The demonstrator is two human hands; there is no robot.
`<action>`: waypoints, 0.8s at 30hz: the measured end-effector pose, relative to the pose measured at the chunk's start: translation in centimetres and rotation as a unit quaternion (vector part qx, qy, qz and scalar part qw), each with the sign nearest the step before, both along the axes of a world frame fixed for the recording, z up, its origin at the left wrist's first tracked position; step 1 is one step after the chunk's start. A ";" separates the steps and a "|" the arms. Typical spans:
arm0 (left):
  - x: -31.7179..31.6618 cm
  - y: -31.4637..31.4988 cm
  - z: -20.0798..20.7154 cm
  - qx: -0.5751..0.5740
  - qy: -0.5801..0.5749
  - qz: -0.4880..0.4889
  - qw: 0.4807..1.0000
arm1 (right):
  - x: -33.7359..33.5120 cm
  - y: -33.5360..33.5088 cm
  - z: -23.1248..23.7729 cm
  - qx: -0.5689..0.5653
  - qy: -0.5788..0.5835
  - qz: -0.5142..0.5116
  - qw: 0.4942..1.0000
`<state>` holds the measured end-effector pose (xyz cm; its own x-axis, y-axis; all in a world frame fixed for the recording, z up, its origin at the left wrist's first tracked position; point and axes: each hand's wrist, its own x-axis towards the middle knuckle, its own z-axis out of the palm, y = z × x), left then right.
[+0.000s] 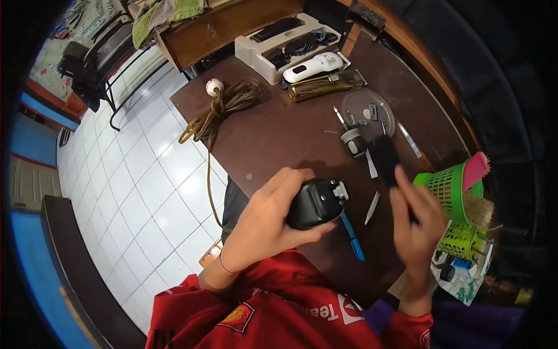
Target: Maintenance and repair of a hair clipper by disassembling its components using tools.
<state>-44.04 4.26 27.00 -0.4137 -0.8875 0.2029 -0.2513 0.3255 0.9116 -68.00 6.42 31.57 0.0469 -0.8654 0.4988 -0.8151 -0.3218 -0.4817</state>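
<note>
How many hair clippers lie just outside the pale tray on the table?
2: the white clipper, nearest the tray, and the gold clipper, just below the white one in view.

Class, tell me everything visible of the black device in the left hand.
The black device looks like glossy plastic, rounded, with a small pale piece jutting from its right end. The left hand grips it, thumb along its near side. It appears held above the brown table, near a blue pen-shaped tool; its underside is hidden.
</note>
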 end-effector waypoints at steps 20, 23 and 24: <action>0.5 -1.4 0.0 -0.410 -0.248 0.122 0.869 | 2.1 2.5 1.4 0.116 -0.004 0.128 0.985; 0.7 -1.4 -0.4 -0.407 -0.250 0.120 0.870 | 1.0 0.6 1.1 0.089 -0.030 0.058 0.994; 0.9 -1.2 -0.7 -0.392 -0.243 0.111 0.880 | 1.2 0.9 1.3 0.091 -0.032 0.058 0.994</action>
